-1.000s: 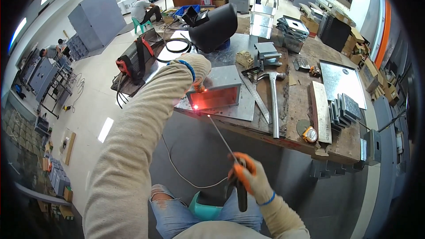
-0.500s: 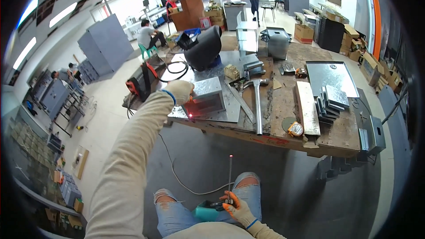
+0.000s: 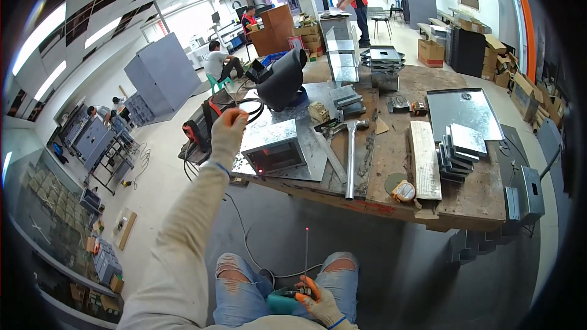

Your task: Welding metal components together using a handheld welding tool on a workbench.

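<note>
A sheet-metal box (image 3: pixel 269 135) lies on a flat metal plate near the table's left front, its open side toward me. At its lower near corner glows a small red spot (image 3: pixel 261 171). My left hand (image 3: pixel 227 134), in a pale glove with orange fingertips, is raised just left of the box. Its fingers are closed, and what they hold, if anything, is hidden. A black cable loop (image 3: pixel 252 102) shows behind the fingertips. Low between my knees, my right hand (image 3: pixel 319 303) grips a welding electrode holder (image 3: pixel 299 292). A thin electrode (image 3: pixel 307 250) points up from it, its tip glowing red.
A black welding helmet (image 3: pixel 282 82) rests behind the box. A hammer (image 3: pixel 351 159), a tape measure (image 3: pixel 403 191), a metal bar (image 3: pixel 424 162) and stacked metal brackets (image 3: pixel 461 146) lie to the right. A red-and-black welding machine (image 3: pixel 199 128) stands left. Several people work farther back.
My left hand has lifted off the box's near left corner and moved up and left. The red glow on the box has shrunk. My right hand still grips the electrode holder, slightly lower.
</note>
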`<state>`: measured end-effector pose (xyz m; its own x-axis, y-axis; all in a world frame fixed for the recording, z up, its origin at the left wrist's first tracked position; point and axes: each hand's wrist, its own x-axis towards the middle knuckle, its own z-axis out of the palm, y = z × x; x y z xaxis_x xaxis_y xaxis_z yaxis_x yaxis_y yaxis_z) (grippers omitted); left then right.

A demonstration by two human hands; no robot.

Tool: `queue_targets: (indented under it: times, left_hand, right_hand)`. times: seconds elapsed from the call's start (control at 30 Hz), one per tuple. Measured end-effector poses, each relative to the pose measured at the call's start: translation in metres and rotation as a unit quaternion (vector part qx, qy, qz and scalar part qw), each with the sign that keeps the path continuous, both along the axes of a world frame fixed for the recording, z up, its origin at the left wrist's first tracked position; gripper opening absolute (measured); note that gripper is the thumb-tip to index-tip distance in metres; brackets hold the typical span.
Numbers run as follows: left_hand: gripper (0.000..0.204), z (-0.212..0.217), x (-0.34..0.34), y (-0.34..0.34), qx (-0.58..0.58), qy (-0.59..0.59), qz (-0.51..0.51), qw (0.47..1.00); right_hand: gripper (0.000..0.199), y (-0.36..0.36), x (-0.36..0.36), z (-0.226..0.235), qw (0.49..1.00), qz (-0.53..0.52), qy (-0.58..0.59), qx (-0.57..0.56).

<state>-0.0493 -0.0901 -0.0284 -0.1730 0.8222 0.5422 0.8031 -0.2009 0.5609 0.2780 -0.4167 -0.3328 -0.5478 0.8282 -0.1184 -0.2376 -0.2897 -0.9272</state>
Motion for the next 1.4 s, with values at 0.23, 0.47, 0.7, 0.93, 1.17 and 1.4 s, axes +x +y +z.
queue_targets:
  times: [0.23,0.47,0.7,0.93,1.17,1.4]
  left_hand:
    - [0.031,-0.151,0.061,-0.049,-0.036,-0.744,-0.262,0.614]
    - [0.037,-0.108,0.089,0.017,0.068,-0.737,-0.049,0.670]
    - [0.025,-0.050,0.052,0.051,-0.180,-0.610,-0.070,0.768]
    - [0.026,-0.070,0.069,0.096,-0.457,-0.314,-0.073,0.829]
    - [0.031,-0.065,0.060,0.100,-0.533,-0.206,-0.131,0.810]
    - [0.029,0.013,0.036,-0.047,-0.015,-0.297,-0.211,0.931]
  right_hand:
    - [0.064,0.002,0.005,0.017,0.996,-0.020,-0.022,-0.079]
    - [0.069,0.001,0.022,0.019,0.995,0.008,-0.088,0.036]
    - [0.067,-0.007,0.001,0.026,0.997,-0.049,-0.047,0.021]
    - [0.066,-0.014,-0.008,0.030,0.994,-0.081,-0.074,0.027]
    - [0.068,-0.016,-0.023,0.024,0.991,-0.115,-0.041,0.057]
    - [0.069,0.064,-0.034,0.195,0.969,-0.113,0.081,0.207]
